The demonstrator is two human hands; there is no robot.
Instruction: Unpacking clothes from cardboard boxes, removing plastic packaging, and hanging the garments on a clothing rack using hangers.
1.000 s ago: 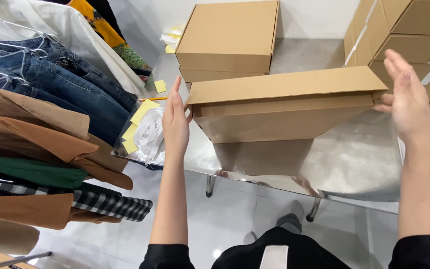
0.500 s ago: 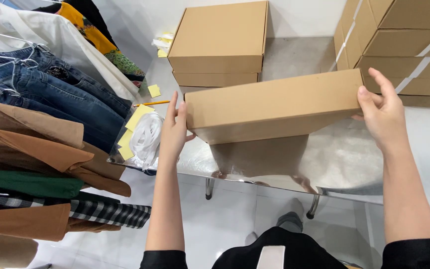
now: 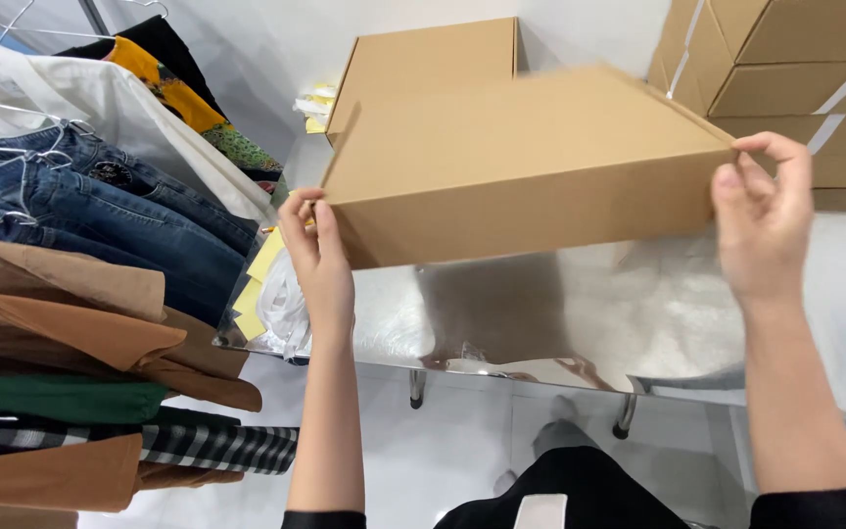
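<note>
Between our two hands we hold a flat brown cardboard box (image 3: 526,167) off the shiny metal table (image 3: 638,323), in the upper middle of the frame. Our left hand (image 3: 317,260) presses flat against the box's left end, fingers extended upward. Our right hand (image 3: 764,217) pinches the box's right corner between thumb and curled fingers. Behind the box, at the top centre, a second cardboard box (image 3: 423,64) sits on the table, and stacked taped boxes (image 3: 785,69) fill the upper right. Along the left edge hang jeans (image 3: 100,211) and brown garments (image 3: 80,313) on a rack.
</note>
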